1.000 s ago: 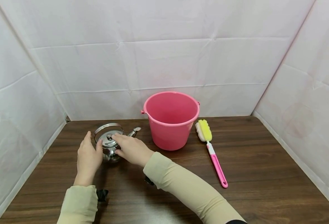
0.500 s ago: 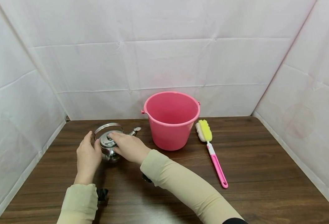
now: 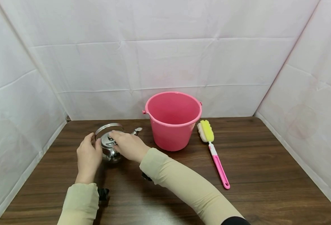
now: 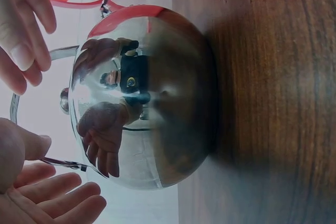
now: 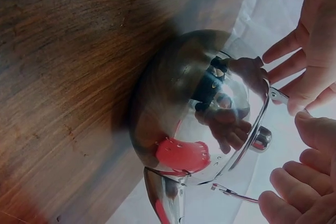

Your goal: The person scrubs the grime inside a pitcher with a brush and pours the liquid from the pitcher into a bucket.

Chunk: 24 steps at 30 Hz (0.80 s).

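Observation:
A shiny steel kettle point(image 3: 112, 155) with a raised hoop handle point(image 3: 109, 125) stands upright at the table's left, its spout pointing right. Beside its left side is my left hand point(image 3: 89, 158), fingers extended near the handle's base; whether it touches cannot be told. My right hand point(image 3: 130, 147) reaches over the lid from the right, partly covering it in the head view. Both wrist views show the round lid knob point(image 5: 261, 139) free of any fingers. In the right wrist view, the loosely bent fingers of my right hand point(image 5: 307, 182) are near the handle.
A pink bucket point(image 3: 171, 137) stands at the back middle, right of the kettle. Further right lies a brush point(image 3: 219, 167) with a pink handle and a yellow and white sponge head. White sheeting point(image 3: 165, 62) encloses the back and sides of the brown wooden table point(image 3: 267, 175).
My right hand has shifted slightly left, further over the kettle's lid. The left hand has barely moved. Kettle, bucket and brush stay in place.

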Tool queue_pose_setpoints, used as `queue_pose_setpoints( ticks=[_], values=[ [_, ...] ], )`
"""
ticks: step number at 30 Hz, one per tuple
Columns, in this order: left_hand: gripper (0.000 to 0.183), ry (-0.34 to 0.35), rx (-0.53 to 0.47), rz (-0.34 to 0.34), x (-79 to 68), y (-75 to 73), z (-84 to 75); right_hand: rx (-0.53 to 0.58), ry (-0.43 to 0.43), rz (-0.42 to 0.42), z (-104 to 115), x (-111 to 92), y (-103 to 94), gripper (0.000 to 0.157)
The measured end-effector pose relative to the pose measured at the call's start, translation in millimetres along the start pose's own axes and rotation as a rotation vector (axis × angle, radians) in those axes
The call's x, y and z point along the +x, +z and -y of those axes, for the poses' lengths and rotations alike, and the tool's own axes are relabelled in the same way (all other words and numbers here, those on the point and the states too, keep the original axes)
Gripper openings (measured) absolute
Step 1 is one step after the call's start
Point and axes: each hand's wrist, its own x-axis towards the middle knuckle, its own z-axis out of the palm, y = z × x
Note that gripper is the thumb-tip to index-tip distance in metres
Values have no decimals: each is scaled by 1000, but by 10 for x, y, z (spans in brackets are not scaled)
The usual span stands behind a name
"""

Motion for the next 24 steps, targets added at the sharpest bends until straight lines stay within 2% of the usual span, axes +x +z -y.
queue_pose_setpoints(
  ticks=[5,15,24],
  values=[
    [37,3,-10,1,13,5,-5,-19,-10,-15,-15,37,31,47],
    [28,45,-21,-94,41,24,-3,-30,8,9,-38,109,86,46],
    [24,86,-29,-134,68,44,-5,-9,34,55,-27,141,124,45]
  ],
)
